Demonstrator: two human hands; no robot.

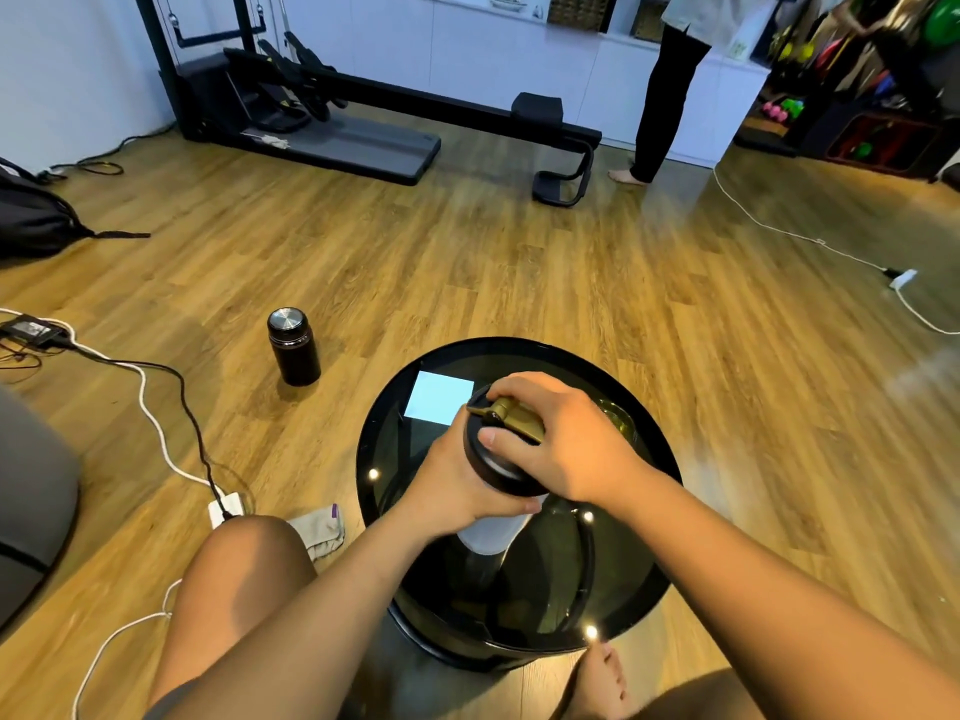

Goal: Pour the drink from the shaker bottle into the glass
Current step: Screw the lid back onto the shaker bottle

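The shaker bottle (491, 535) has a pale body and a black lid with an olive flip cap (511, 415). It stands over the round black glass table (410, 459). My left hand (457, 485) grips the bottle just under the lid. My right hand (561, 433) is curled over the lid, thumb on its rim and fingers across the olive cap. The glass (621, 420) sits on the table just behind my right hand, mostly hidden, with a greenish tint showing.
A pale blue square note (439, 394) lies on the table's far left. A dark flask (293, 345) stands on the wooden floor to the left. Cables and a power strip (226, 509) run along the floor. A person (662, 90) stands far back by gym equipment.
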